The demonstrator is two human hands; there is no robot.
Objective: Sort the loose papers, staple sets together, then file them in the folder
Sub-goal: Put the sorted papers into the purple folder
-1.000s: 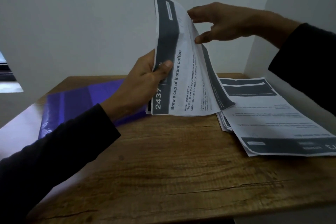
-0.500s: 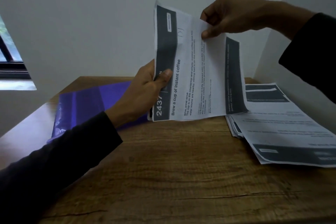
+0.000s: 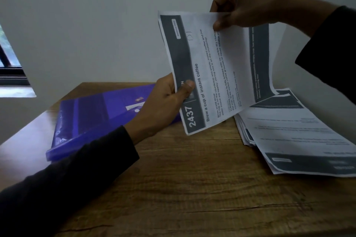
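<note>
I hold a printed sheet (image 3: 210,75) upright above the wooden table (image 3: 192,188); it reads "2437" and "Brew a cup of instant coffee". My left hand (image 3: 167,100) pinches its lower left edge, thumb on the dark band. My right hand (image 3: 244,4) pinches the top edge, thumb in front. At least one more sheet sits behind it, showing at its right side. A stack of loose papers (image 3: 294,134) lies flat at the right. A purple plastic folder (image 3: 96,117) lies shut at the left, behind my left arm. No stapler is in view.
A white wall stands close behind the table and turns a corner at the right. A window (image 3: 9,71) shows at the far left. The table's front half is bare wood.
My right hand went from hovering near the sheet's top to pinching its top edge. The sheets turned to face me and flattened out. The view shifted towards the left and down.
</note>
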